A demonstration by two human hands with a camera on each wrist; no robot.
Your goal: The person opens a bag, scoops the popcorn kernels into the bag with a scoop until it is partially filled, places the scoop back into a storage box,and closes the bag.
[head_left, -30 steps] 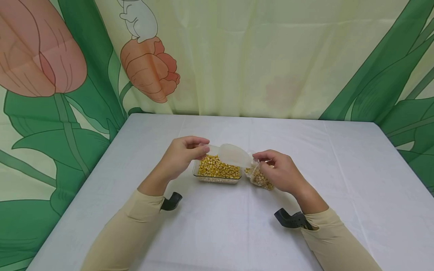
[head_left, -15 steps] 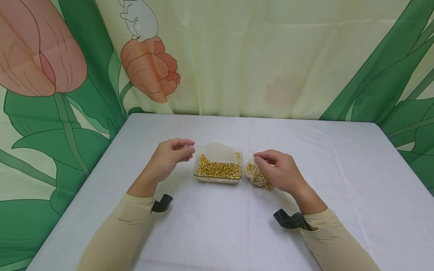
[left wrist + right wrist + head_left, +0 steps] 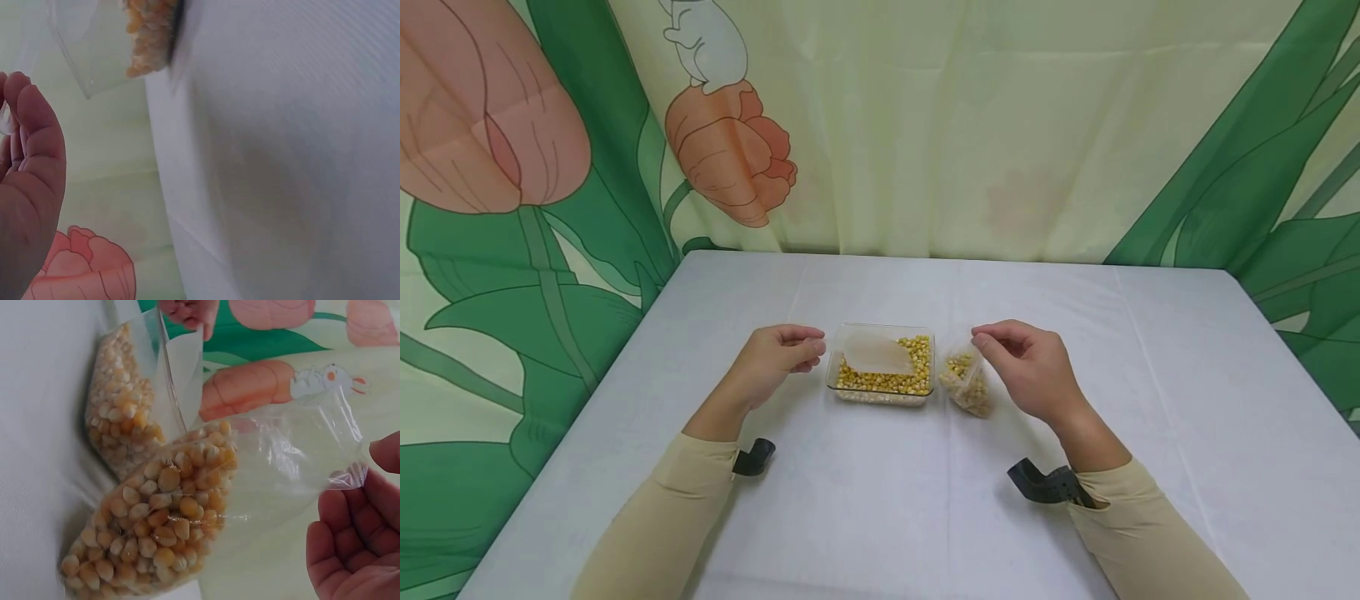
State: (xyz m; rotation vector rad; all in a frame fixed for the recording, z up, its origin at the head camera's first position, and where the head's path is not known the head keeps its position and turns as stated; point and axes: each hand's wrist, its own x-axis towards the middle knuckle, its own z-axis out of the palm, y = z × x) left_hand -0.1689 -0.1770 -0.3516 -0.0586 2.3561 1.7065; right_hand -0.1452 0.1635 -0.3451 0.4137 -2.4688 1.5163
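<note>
My left hand pinches the handle end of a translucent white scoop. The scoop's broad blade lies over the clear rectangular container, which holds yellow corn kernels. From the head view I cannot tell whether the blade touches them. To the container's right stands a clear plastic bag, partly filled with corn kernels. Thumb and fingertips of my right hand pinch the top edge of this bag, its upper part stretched up and see-through in the right wrist view. The left wrist view catches only part of the left hand.
A white cloth covers the table. Behind it hangs a curtain printed with tulips and a rabbit. Black wrist mounts stick out beneath both sleeves.
The scoop has swung left from beside the bag's mouth to over the container as my left hand drew left. My right hand has risen slightly, pulling the bag's top more upright.
</note>
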